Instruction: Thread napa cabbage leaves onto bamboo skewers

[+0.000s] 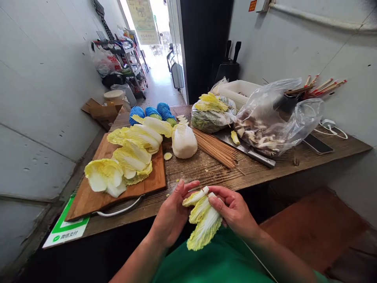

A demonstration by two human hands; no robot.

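Note:
Several small yellow-white napa cabbage leaves [207, 224] are bunched in front of me, with my right hand [235, 210] pinching their white ends between thumb and fingers. My left hand [175, 214] is beside them, thumb raised and apart from the index finger; its other fingers are partly hidden behind the leaves. A thin stick [259, 261] runs below my right forearm; whether it passes through the leaves is hidden. Larger cabbage leaves [134, 155] lie overlapped on the wooden cutting board [157, 173] at left. A trimmed cabbage head [184, 141] sits right of the board.
Bamboo skewers [216, 148] lie fanned beside a knife [260, 158]. Behind are a bag of mushrooms [260, 133], a bag of greens [209, 120] and blue-netted vegetables [151, 113]. A phone [318, 144] rests near the table's right end.

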